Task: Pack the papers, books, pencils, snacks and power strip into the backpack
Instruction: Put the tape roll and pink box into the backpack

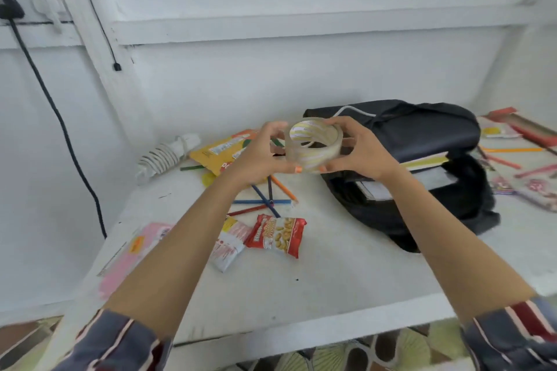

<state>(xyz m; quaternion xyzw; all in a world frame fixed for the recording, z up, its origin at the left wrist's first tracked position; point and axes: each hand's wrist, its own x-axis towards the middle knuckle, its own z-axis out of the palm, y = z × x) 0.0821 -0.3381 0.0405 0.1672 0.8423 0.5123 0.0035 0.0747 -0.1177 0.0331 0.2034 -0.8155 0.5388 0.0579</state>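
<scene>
Both hands pinch a tape roll point(313, 144), presumably light, stiff and slick, by its outer rim: left hand point(256, 153) at 9 o'clock, right hand point(361, 150) at 3. Open backpack point(422, 129) lies just beyond, at 3 o'clock.

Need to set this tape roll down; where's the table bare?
Bare: near strip of table, from the red peanut packet to the front edge, and in front of the backpack. Crowded: crossed pencils at centre, yellow packet and power strip behind, loose pencils far right.
</scene>
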